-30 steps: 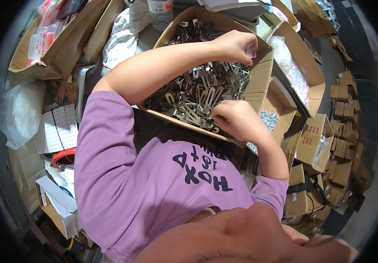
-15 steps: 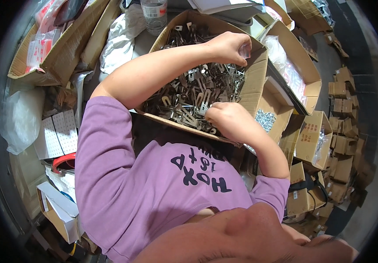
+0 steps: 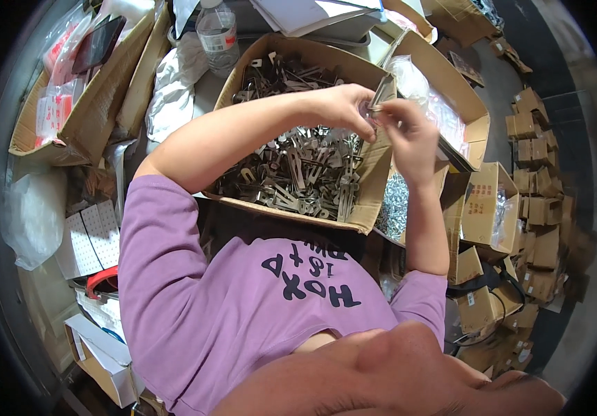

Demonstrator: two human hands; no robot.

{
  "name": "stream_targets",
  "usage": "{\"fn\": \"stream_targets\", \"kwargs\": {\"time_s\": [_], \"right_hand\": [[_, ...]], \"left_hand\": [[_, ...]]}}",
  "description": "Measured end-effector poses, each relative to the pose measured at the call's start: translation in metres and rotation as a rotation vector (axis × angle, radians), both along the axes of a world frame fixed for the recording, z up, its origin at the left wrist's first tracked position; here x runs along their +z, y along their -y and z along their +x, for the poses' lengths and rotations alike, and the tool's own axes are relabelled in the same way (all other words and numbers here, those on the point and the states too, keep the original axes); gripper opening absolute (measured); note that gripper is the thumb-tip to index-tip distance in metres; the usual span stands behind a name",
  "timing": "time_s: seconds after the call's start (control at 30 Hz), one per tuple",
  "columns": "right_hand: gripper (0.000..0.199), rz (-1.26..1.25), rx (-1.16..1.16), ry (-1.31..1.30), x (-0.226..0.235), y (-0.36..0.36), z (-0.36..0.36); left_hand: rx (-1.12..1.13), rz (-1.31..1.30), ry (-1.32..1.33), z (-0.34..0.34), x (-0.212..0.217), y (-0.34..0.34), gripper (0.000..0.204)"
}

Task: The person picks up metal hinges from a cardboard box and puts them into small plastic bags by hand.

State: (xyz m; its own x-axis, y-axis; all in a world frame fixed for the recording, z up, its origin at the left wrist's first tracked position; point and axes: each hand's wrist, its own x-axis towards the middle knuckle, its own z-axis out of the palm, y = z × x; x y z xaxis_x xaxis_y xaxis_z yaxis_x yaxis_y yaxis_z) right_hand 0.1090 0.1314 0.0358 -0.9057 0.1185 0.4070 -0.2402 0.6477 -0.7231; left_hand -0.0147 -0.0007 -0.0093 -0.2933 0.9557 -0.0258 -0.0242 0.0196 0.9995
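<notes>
Over the right side of a cardboard box [image 3: 371, 208], my two hands meet. My left hand [image 3: 345, 109] curls around a small see-through piece [image 3: 365, 111], perhaps a plastic bag; its full shape is hidden by the fingers. My right hand [image 3: 413, 135] pinches a flat, slim metal bracket [image 3: 384, 91] and holds it against the opening of the see-through piece. Beneath my hands, the box holds a heap of loose slotted metal brackets [image 3: 298, 170], silver and dark.
A smaller box of little silver screws [image 3: 395, 201] adjoins the box on the right. Behind it lies an open box with plastic bags [image 3: 444, 118]. A water bottle [image 3: 218, 41] and papers [image 3: 312, 15] sit at the back. A phone [image 3: 99, 45] rests on a box at left.
My right hand has risen from the bracket heap to meet my left hand, bringing a metal bracket. My left hand has shifted slightly left and lower in view. The whole view has shifted a little.
</notes>
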Motion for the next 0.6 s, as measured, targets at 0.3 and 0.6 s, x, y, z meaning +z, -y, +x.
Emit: {"fn": "stream_targets", "kwargs": {"time_s": [0.3, 0.6], "right_hand": [[0.016, -0.012, -0.206, 0.389, -0.007, -0.067, 0.026], [0.007, 0.818, -0.073, 0.592, -0.087, -0.069, 0.042]], "left_hand": [[0.03, 0.156, 0.255, 0.007, 0.005, 0.001, 0.041], [0.036, 0.128, 0.162, 0.006, -0.002, -0.004, 0.04]]}}
